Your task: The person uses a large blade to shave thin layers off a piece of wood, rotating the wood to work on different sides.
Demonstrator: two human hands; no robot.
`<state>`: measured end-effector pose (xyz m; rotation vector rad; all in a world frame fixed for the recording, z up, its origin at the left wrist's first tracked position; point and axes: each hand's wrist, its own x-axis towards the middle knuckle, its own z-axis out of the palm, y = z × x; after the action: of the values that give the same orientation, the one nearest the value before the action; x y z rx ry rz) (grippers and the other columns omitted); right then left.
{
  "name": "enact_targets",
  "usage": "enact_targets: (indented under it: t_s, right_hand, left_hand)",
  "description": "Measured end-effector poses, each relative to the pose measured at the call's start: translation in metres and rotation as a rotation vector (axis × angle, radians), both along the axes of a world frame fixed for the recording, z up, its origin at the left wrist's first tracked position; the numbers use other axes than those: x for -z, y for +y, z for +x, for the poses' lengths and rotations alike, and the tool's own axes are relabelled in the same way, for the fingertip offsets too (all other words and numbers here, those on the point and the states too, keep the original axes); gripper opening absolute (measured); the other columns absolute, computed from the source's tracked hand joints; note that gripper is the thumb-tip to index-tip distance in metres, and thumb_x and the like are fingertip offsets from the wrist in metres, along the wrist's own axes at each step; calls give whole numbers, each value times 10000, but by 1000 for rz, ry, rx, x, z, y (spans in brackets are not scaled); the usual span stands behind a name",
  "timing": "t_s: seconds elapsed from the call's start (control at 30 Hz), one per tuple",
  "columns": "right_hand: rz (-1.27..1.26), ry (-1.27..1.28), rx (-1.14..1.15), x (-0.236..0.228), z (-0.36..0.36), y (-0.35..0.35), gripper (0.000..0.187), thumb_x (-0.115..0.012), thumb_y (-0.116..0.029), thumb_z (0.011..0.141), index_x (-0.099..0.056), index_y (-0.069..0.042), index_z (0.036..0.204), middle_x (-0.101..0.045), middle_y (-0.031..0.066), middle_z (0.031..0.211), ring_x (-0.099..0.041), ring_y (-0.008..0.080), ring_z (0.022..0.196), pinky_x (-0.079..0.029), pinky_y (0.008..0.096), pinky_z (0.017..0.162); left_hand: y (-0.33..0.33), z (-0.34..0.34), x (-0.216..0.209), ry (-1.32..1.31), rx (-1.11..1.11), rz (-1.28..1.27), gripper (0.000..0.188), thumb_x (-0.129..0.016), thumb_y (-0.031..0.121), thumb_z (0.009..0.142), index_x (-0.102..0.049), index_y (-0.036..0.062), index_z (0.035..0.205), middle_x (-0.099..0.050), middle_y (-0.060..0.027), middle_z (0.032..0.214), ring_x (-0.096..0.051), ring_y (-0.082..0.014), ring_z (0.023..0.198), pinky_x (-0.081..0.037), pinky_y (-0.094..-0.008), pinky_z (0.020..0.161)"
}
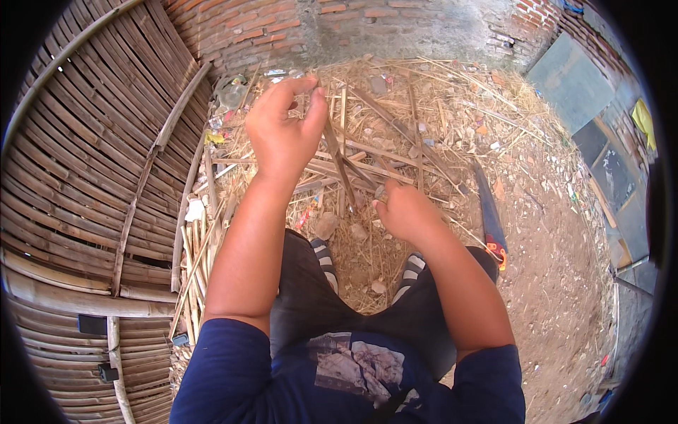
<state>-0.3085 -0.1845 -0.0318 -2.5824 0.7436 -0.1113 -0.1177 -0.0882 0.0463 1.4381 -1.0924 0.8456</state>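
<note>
My left hand (pixel 282 127) is raised at the upper middle, thumb and fingers pinched on the upper end of a thin bamboo strip (pixel 340 164). From there the strip slants down toward the ground between my feet. Lower and to the right, my right hand (pixel 409 212) is closed round the handle of a knife, mostly hidden in the fist. The knife's dark narrow blade (pixel 360 173) points up and left, against or very close to the strip; I cannot tell whether they touch.
A hand saw (pixel 489 208) with an orange handle lies on the dirt to the right. Bamboo strips (pixel 381 152) and straw litter the ground ahead. More strips (pixel 192 258) lean by the slatted bamboo wall (pixel 92 155) at left. A brick wall (pixel 395 35) stands at the back.
</note>
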Motion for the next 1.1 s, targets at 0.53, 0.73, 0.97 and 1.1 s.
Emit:
enact_targets:
  t_s: [0.53, 0.73, 0.97, 1.1]
  right_hand:
    - [170, -38, 28, 64, 30, -3, 428, -617, -311, 946, -544, 57, 1154, -669, 294, 861, -662, 467, 852, -523, 530, 770]
    - [228, -64, -25, 79, 35, -12, 424, -607, -283, 949, -526, 0, 1254, -690, 245, 868, -677, 434, 839, -537, 535, 744]
    - [126, -63, -39, 67, 43, 8, 376, -616, -256, 935, -536, 20, 1177, -687, 220, 887, -685, 401, 827, -544, 506, 670]
    - [172, -102, -56, 69, 50, 16, 318, -619, -252, 936, -521, 12, 1083, -671, 207, 867, -688, 390, 795, -545, 488, 642]
  left_hand:
    - [-11, 37, 22, 465, 421, -353, 147, -675, -42, 887, -597, -6, 1007, -687, -113, 998, -697, -173, 884, -564, -280, 749]
    - [-19, 32, 26, 685, 412, -353, 335, -420, 346, 1052, -516, 34, 1127, -580, -113, 922, -576, -217, 752, -497, -342, 687]
    - [-8, 55, 35, 762, 573, -481, 399, -370, 427, 1057, -517, 93, 894, -393, 0, 687, -338, -112, 583, -291, -255, 524]
    - [9, 81, 44, 789, 722, -441, 393, -364, 416, 1035, -523, 112, 842, -376, 6, 673, -317, -113, 561, -266, -247, 508]
